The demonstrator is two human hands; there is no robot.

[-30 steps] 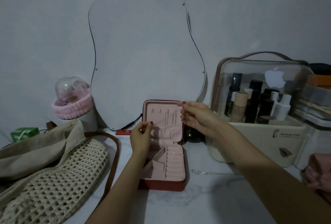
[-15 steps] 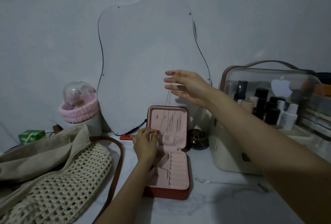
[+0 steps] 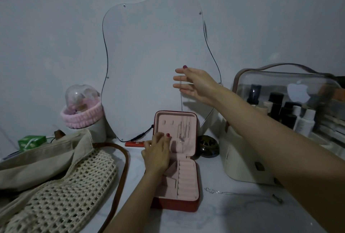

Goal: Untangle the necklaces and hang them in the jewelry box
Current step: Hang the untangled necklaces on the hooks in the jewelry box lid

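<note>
Above open red jewelry box, right hand pinches thin silver chain necklace; left hand steadies lid, grip unclear. Chain light, limp, snag-prone; hold near clasp.

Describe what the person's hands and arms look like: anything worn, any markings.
Both forearms are bare, with no sleeves, watch or bracelet in view. The left hand and right hand have red-painted nails on the fingers. Rings cannot be made out.
</note>
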